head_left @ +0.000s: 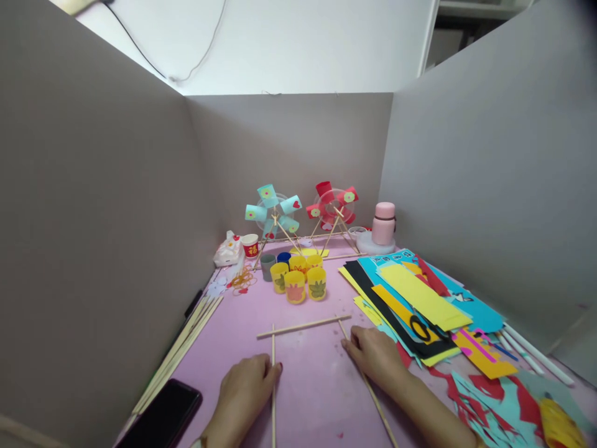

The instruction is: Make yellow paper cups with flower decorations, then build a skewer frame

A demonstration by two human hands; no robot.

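Note:
Three thin wooden sticks lie on the pink tabletop in front of me. One stick [303, 326] runs crosswise, and its two ends meet the tops of the other two. My left hand [247, 389] rests on the table with fingers curled and thumb over the left stick [273, 410]. On the other side, my right hand [377, 353] has its fingers closed at the right stick [377, 404], which slants toward me. Its fingertips are partly hidden. Beyond the crosswise stick stand several yellow paper rolls [295, 287] with cut-paper crowns, beside a grey roll [267, 267] and a blue one.
Blue [268, 211] and red paper wheels [332, 205] on stick stands are at the back. A pink bottle [384, 224] stands right of them. Coloured paper [424, 295], scissors [420, 328] and scraps [489, 398] cover the right. Spare sticks [180, 351] and a phone [163, 414] lie left.

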